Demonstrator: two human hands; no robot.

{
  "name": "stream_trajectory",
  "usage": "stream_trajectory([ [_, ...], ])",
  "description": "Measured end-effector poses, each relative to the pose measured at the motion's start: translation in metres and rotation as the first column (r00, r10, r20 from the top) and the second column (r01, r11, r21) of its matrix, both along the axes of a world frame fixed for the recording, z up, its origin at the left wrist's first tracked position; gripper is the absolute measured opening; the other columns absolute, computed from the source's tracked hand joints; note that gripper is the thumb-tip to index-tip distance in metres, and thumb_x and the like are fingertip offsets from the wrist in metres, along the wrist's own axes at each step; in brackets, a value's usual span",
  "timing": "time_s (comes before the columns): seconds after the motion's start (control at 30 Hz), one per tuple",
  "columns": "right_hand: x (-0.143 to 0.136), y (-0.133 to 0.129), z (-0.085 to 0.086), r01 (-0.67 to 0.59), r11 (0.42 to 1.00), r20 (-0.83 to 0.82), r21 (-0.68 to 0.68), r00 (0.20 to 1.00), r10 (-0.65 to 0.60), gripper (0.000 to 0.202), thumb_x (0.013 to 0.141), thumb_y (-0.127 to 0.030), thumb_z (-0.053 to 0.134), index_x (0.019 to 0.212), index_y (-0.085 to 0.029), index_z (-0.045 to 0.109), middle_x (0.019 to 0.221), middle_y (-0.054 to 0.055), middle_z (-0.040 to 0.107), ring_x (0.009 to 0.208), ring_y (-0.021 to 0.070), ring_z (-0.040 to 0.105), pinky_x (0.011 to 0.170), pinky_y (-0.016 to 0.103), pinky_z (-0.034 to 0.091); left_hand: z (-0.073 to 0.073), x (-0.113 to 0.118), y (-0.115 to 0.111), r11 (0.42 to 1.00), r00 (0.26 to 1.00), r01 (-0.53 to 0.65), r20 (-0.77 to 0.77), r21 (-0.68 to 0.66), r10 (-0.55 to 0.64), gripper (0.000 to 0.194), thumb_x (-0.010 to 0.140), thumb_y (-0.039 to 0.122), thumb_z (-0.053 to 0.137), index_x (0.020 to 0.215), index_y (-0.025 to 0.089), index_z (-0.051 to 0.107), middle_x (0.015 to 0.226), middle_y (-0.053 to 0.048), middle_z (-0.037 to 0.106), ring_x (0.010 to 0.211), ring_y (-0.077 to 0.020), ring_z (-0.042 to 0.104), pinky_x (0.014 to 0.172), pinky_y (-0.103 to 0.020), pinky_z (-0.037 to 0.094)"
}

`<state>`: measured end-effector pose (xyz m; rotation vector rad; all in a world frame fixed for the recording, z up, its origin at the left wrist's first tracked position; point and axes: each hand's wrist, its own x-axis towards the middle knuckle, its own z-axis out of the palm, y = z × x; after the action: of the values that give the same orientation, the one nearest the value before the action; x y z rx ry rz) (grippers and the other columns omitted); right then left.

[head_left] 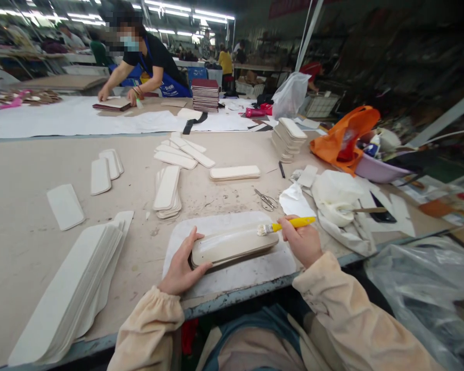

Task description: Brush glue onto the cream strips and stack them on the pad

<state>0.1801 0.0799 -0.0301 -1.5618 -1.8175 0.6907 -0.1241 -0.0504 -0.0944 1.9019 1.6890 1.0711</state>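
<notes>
My right hand (pixel 300 239) grips a yellow-handled paintbrush (pixel 292 224). Its pale bristles rest on the right part of a stack of long, rounded off-white boards (pixel 232 245). A wet-looking sheen covers part of the top board. At the stack's left end my left hand (pixel 185 265) steadies it, thumb along the front edge and fingers behind, curled round the end. Beneath the stack lies a larger whitish sheet (pixel 232 283) with rounded corners. Just beyond it are metal scissors (pixel 266 200) and a crumpled white paper (pixel 296 200).
Long board strips (pixel 69 288) are piled at the left. Smaller stacks (pixel 168 188) lie mid-table, another (pixel 288 139) farther back. At right are a white bag-lined container (pixel 338 198) with a stick, a phone (pixel 382 208) and a purple basin (pixel 382 170). A co-worker (pixel 150 62) works across the table.
</notes>
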Motion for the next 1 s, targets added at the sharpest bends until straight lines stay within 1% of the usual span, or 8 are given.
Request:
stream_trajectory([
  [0.13, 0.011, -0.002, 0.008, 0.058, 0.997, 0.055, 0.046, 0.997, -0.06, 0.034, 0.087, -0.049, 0.047, 0.077, -0.02, 0.063, 0.048, -0.003, 0.056, 0.054, 0.0159, 0.057, 0.062, 0.027, 0.041, 0.0, 0.0, 0.0, 1.0, 1.0, 0.002, -0.009, -0.007, -0.002, 0.09, 0.08, 0.037, 0.066, 0.151, 0.023, 0.012, 0.134, -0.012, 0.049, 0.128, -0.0283, 0.045, 0.11, -0.048, 0.034],
  [0.23, -0.004, -0.015, 0.015, 0.035, 0.998, -0.118, 0.054, 0.993, -0.029, 0.033, 0.087, -0.049, 0.05, 0.08, -0.019, 0.062, 0.048, -0.004, 0.054, 0.052, 0.0145, 0.054, 0.059, 0.027, 0.041, 0.0, 0.0, 0.001, 1.0, 1.0, 0.01, -0.001, -0.003, -0.01, 0.091, 0.079, 0.037, 0.067, 0.15, 0.022, 0.013, 0.133, -0.013, 0.049, 0.127, -0.0297, 0.045, 0.109, -0.049, 0.035],
  [0.33, -0.04, -0.033, 0.019, -0.112, 0.991, -0.411, -0.075, 0.909, 0.072, 0.034, 0.088, -0.051, 0.051, 0.08, -0.018, 0.059, 0.046, -0.005, 0.048, 0.043, 0.0111, 0.044, 0.048, 0.024, 0.037, 0.0, 0.0, 0.0, 1.0, 0.999, 0.018, 0.036, 0.001, -0.018, 0.094, 0.076, 0.038, 0.069, 0.15, 0.021, 0.013, 0.131, -0.013, 0.049, 0.125, -0.0299, 0.047, 0.108, -0.049, 0.035],
  [0.43, -0.081, -0.048, 0.017, -0.283, 0.935, -0.58, -0.216, 0.807, 0.11, 0.035, 0.087, -0.053, 0.052, 0.08, -0.019, 0.057, 0.045, -0.007, 0.046, 0.038, 0.0093, 0.038, 0.04, 0.023, 0.03, -0.001, 0.0, 0.0, 0.999, 0.997, 0.036, 0.07, 0.008, -0.036, 0.096, 0.076, 0.039, 0.07, 0.15, 0.02, 0.013, 0.13, -0.013, 0.05, 0.123, -0.0292, 0.048, 0.107, -0.048, 0.036],
  [0.5, -0.103, -0.055, 0.01, -0.362, 0.896, -0.605, -0.259, 0.783, 0.141, 0.035, 0.087, -0.052, 0.051, 0.078, -0.019, 0.056, 0.044, -0.007, 0.047, 0.037, 0.0092, 0.038, 0.04, 0.023, 0.03, -0.003, 0.0, 0.0, 0.999, 0.995, 0.045, 0.094, 0.002, -0.044, 0.096, 0.076, 0.039, 0.07, 0.15, 0.021, 0.012, 0.13, -0.013, 0.05, 0.12, -0.0279, 0.05, 0.104, -0.046, 0.039],
  [0.6, -0.118, -0.058, -0.002, -0.413, 0.878, -0.524, -0.244, 0.818, 0.239, 0.036, 0.089, -0.049, 0.049, 0.067, -0.02, 0.055, 0.044, -0.005, 0.047, 0.04, 0.0098, 0.042, 0.046, 0.024, 0.036, -0.004, 0.0, 0.0, 0.999, 0.994, 0.043, 0.106, -0.012, -0.041, 0.097, 0.076, 0.039, 0.07, 0.151, 0.021, 0.011, 0.13, -0.013, 0.049, 0.118, -0.027, 0.051, 0.102, -0.045, 0.042],
  [0.77, -0.102, -0.051, -0.008, -0.375, 0.913, -0.355, -0.161, 0.885, 0.301, 0.042, 0.091, -0.044, 0.046, 0.056, -0.021, 0.052, 0.049, -0.003, 0.053, 0.054, 0.0122, 0.054, 0.066, 0.025, 0.043, -0.001, 0.0, 0.001, 0.998, 0.997, 0.063, 0.036, 0.015, -0.063, 0.095, 0.077, 0.04, 0.068, 0.151, 0.021, 0.012, 0.128, -0.013, 0.05, 0.12, -0.0283, 0.05, 0.104, -0.047, 0.04],
  [1.0, -0.046, -0.032, -0.001, -0.21, 0.97, -0.191, -0.119, 0.964, 0.185, 0.04, 0.089, -0.047, 0.047, 0.06, -0.022, 0.055, 0.05, -0.002, 0.056, 0.056, 0.015, 0.057, 0.064, 0.027, 0.044, 0.001, 0.0, 0.0, 0.998, 0.998, 0.056, -0.023, 0.014, -0.056, 0.091, 0.079, 0.039, 0.066, 0.151, 0.023, 0.013, 0.13, -0.012, 0.05, 0.122, -0.0278, 0.049, 0.106, -0.047, 0.039],
])
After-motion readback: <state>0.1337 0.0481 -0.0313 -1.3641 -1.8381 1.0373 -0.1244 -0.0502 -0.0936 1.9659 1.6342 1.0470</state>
